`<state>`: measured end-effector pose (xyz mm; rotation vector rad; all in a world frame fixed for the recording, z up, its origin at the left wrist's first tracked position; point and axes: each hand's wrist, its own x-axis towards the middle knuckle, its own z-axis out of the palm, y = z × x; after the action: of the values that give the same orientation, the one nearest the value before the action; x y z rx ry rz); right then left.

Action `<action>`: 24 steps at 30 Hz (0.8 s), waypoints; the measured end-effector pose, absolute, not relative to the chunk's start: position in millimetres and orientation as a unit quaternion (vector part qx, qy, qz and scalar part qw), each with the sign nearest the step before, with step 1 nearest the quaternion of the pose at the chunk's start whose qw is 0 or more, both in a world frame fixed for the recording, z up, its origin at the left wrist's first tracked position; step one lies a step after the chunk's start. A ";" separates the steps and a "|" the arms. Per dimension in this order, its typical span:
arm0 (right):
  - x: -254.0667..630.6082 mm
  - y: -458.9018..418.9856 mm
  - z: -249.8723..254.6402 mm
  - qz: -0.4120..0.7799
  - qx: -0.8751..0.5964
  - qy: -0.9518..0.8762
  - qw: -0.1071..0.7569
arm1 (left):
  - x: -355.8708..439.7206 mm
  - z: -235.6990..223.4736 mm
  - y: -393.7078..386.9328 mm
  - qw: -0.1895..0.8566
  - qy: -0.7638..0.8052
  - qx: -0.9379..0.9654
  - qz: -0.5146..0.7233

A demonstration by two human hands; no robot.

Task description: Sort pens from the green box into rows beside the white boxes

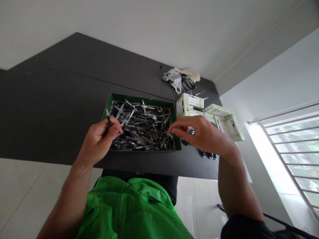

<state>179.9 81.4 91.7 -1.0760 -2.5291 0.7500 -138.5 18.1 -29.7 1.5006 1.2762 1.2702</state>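
Your dark table carries everything here, and the green box sits near its close edge, heaped with loose pens. That heap is the main risk: the pens lie crossed over one another, so lifting one by its end could drag its neighbours up and over the low wall. The box is also close to the near edge of the table, so a push from either wrist could slide it toward your lap.

Right of the box stand the small white and green cartons, some with flaps open; your right forearm passes just in front of them and a sweep outward would likely knock them over. At the far right lies a bundle of cloth with more pens on it, well apart from your hands.

Your left hand is clenched around one pen, held upright over the box's left wall with its red tip up. Your right hand hovers at the box's right wall, fingers curled; whether it pinches anything cannot be told. A few dark pens lie loose near the table edge, under that wrist, and could roll off.
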 end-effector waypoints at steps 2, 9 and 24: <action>154.1 78.2 82.0 0.295 -0.298 -0.902 0.101 | -136.9 -28.2 18.7 0.385 0.499 0.582 0.513; 91.7 96.3 33.7 0.293 -0.204 -0.933 -0.041 | -133.7 -19.7 19.0 0.368 0.505 0.589 0.513; 51.5 96.4 16.4 0.122 -0.264 -0.946 -0.142 | -136.4 -24.2 18.4 0.381 0.496 0.587 0.514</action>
<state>51.5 96.4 16.4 -0.9131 -3.2755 0.4218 -136.4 18.4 -24.2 1.4979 1.2654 1.3118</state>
